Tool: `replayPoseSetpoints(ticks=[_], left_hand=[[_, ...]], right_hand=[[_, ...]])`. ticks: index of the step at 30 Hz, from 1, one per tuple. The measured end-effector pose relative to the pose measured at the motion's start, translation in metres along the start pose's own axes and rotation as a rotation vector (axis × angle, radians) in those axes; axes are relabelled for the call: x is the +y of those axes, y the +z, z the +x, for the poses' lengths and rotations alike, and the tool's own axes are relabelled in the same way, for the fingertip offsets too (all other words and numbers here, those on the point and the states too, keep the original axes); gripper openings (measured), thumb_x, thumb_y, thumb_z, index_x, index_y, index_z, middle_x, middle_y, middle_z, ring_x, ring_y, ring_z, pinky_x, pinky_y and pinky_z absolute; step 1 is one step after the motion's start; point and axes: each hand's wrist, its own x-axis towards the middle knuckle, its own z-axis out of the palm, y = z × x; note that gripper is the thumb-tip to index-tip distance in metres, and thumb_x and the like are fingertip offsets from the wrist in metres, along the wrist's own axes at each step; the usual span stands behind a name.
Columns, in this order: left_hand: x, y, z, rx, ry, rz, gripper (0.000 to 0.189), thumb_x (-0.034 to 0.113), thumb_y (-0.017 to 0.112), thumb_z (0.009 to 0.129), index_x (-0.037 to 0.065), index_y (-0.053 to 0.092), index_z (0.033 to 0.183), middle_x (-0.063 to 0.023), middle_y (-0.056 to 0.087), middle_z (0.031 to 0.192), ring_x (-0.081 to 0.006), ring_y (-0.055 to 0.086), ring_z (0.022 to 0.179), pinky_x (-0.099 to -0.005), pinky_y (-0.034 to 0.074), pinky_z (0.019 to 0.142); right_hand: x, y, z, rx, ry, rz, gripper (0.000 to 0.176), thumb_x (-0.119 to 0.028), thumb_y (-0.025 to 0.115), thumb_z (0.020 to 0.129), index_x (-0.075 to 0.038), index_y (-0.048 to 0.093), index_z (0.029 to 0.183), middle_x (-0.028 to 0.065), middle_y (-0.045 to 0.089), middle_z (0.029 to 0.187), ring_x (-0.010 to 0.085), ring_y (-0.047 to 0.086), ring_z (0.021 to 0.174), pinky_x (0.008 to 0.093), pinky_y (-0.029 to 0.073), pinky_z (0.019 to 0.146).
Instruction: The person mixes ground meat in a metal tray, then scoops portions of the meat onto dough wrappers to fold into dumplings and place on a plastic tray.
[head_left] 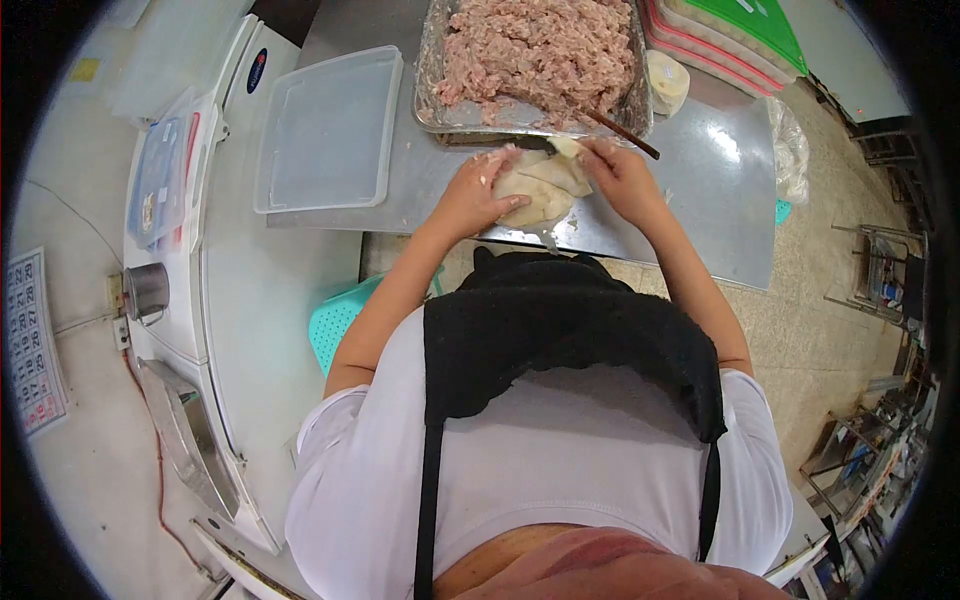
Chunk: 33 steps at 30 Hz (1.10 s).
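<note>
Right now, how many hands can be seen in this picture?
2: left hand on the left side of the dough sheets, right hand at their upper right. No other hands show.

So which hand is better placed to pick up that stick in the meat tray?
Probably the right hand: it is close beside the outer end of the stick. The left hand is farther off, across the pale dough.

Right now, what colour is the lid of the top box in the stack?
The lid is bright green, best seen in the head view.
</note>
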Motion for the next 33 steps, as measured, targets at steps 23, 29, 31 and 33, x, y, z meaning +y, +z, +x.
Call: replayPoseSetpoints(ticks=[23,29,31,33], left_hand=[[-0.088,-0.012,-0.020,0.210,-0.427,-0.659,0.018,0.017,0.063,0.089,0.002,0.061,0.099,-0.0096,0.065,0.097,-0.0250,0.064,0.091,-0.0362,0.053,0.077],[-0.086,-0.015,-0.015,0.403,-0.508,-1.408,0.014,0.010,0.056,0.093,0.002,0.053,0.104,-0.0122,0.062,0.099,-0.0215,0.064,0.088,-0.0351,0.057,0.076],[-0.079,-0.016,-0.012,0.461,-0.484,-1.461,0.014,0.009,0.056,0.093,0.002,0.051,0.104,-0.0121,0.061,0.101,-0.0223,0.064,0.088,-0.0363,0.057,0.076],[-0.073,-0.016,-0.008,0.497,-0.465,-1.558,0.015,0.009,0.055,0.094,0.004,0.050,0.106,-0.0109,0.061,0.098,-0.0220,0.064,0.086,-0.0366,0.057,0.076]], right_hand=[[-0.010,0.065,0.014,-0.107,-0.542,-0.501,0.035,-0.034,0.063,0.085,-0.006,0.063,0.105,0.0129,0.057,0.121,0.0355,0.050,0.114,0.0431,0.044,0.095],[0.003,0.059,0.018,-0.134,-0.543,-0.471,0.023,-0.022,0.063,0.083,-0.005,0.064,0.098,0.0106,0.058,0.121,0.0339,0.050,0.114,0.0415,0.044,0.096],[0.004,0.062,0.019,-0.146,-0.492,-0.382,0.030,-0.019,0.066,0.078,-0.006,0.060,0.105,0.0112,0.056,0.124,0.0333,0.048,0.117,0.0441,0.043,0.096],[-0.003,0.056,0.016,-0.195,-0.460,-0.427,0.036,-0.022,0.067,0.076,-0.006,0.058,0.107,0.0117,0.054,0.127,0.0340,0.047,0.118,0.0461,0.041,0.098]])
